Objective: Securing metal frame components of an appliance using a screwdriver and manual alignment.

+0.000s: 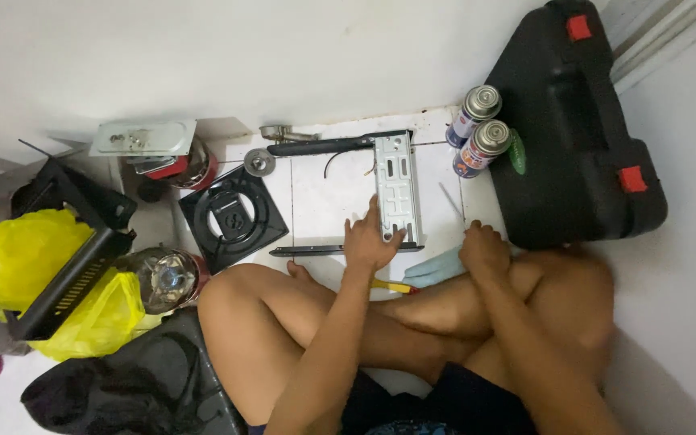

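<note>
1. Nearest, 1 yellow-handled tool (392, 286) and 1 pale blue cloth (432, 270) lie on the floor tiles (324, 201) by the knees.
2. The left hand (370, 240) rests its spread fingers (374, 211) on 1 grey metal panel (397, 185); the right hand (485, 248) is loosely curled, gripping nothing visible.
3. Beyond stand 2 gas canisters (481, 133) with blue-red labels beside 1 black case (573, 121) with 2 red latches.

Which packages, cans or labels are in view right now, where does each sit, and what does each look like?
Two gas canisters: upright by the wall, left of the case; silvery tops, labels in white, blue and red.
Black case: far right, leaning on the wall; moulded plastic, red latches.
Green sticker: oval, on the case's left edge.
Yellow bags: far left, crumpled plastic.
No screens or signs.
</note>
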